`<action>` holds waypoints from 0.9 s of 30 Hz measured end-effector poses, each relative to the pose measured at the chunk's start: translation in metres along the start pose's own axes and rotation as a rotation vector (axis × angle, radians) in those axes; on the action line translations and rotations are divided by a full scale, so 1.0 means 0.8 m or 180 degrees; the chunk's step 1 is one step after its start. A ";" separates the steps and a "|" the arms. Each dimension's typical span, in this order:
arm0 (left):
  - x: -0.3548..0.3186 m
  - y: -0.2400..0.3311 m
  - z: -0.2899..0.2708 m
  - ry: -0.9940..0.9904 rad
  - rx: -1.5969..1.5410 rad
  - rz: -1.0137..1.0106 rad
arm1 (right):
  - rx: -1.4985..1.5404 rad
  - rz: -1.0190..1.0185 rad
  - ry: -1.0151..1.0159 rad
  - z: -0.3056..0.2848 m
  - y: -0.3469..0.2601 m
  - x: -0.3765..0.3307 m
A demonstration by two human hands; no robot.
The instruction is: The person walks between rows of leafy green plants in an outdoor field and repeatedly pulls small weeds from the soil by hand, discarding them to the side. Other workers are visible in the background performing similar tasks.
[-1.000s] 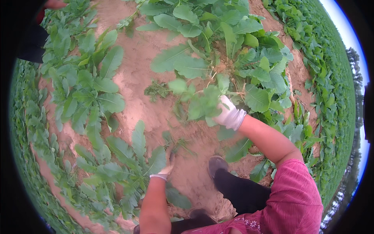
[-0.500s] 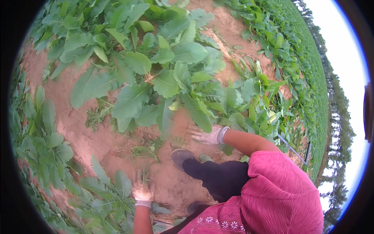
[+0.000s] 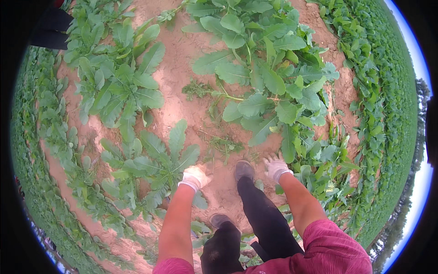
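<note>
My left hand (image 3: 197, 177), in a white glove, hovers low over the soil beside a leafy green plant (image 3: 162, 160). Its fingers look bunched together, and whatever lies inside them is hidden. My right hand (image 3: 276, 167), also gloved in white, is at the edge of a larger leafy plant (image 3: 273, 82) with its fingers spread, nothing visible in them. Between and beyond the hands, a small heap of thin uprooted-looking weeds (image 3: 223, 145) rests on the sandy ground.
My dark shoes (image 3: 244, 170) stand on reddish soil (image 3: 178, 109) between the plant rows. Another weed patch (image 3: 197, 89) grows farther ahead. Broad-leaved crop rows (image 3: 388, 114) run along the right. At the upper left edge, dark clothing of another person (image 3: 52, 27) shows.
My view has turned, so plants and hands appear shifted. My left hand's fingers, spread earlier, now look drawn in. The right hand stays spread near the large plant.
</note>
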State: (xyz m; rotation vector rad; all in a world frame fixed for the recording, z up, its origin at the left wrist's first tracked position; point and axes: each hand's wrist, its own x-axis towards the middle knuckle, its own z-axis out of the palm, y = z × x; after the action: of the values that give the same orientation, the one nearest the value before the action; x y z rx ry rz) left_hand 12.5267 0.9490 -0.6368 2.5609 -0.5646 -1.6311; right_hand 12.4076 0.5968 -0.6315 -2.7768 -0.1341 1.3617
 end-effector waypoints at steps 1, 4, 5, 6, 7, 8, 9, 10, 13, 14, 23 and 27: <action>-0.035 0.010 -0.008 0.0564 -0.0221 0.0198 | 0.0489 0.0205 -0.0158 -0.023 -0.012 -0.010; -0.184 0.035 -0.013 0.1958 -0.1013 0.0705 | 0.0985 0.0568 0.0022 -0.070 -0.031 -0.065; -0.237 0.041 -0.012 0.1673 -0.1466 0.0575 | 0.1197 0.0581 0.0147 -0.079 -0.031 -0.087; -0.293 0.042 -0.009 0.1671 -0.1286 0.0680 | 0.1545 0.0802 0.0148 -0.085 -0.031 -0.111; -0.353 0.041 -0.005 0.1470 -0.1207 0.0661 | 0.1867 0.0599 0.0063 -0.089 -0.024 -0.139; -0.412 0.040 0.000 0.1307 -0.1146 0.0466 | 0.2158 0.0264 -0.0011 -0.092 -0.017 -0.169; -0.466 0.041 0.002 0.1123 -0.1141 0.0260 | 0.2418 0.0358 -0.0133 -0.095 -0.011 -0.199; -0.518 0.039 0.002 0.1040 -0.1114 0.0127 | 0.3184 0.0414 -0.0011 -0.099 -0.001 -0.233; -0.634 0.033 -0.013 0.0695 -0.0967 -0.0565 | 0.3783 0.1100 -0.0162 -0.125 0.022 -0.317; -0.665 0.033 -0.017 0.0709 -0.1217 -0.0771 | 0.3421 0.1043 -0.0057 -0.135 0.033 -0.345; -0.808 0.037 -0.016 0.1118 -0.2791 -0.1700 | 0.3873 0.1656 0.0277 -0.174 0.120 -0.464; -0.832 0.033 -0.002 0.1109 -0.2666 -0.1893 | 0.4068 0.1627 0.0468 -0.180 0.146 -0.493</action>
State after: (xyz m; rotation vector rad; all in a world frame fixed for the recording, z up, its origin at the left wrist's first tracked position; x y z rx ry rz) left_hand 12.2711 1.1445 -0.0538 2.3023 0.8038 -1.0849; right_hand 12.2876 0.4416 -0.2421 -1.7764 1.0869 0.7650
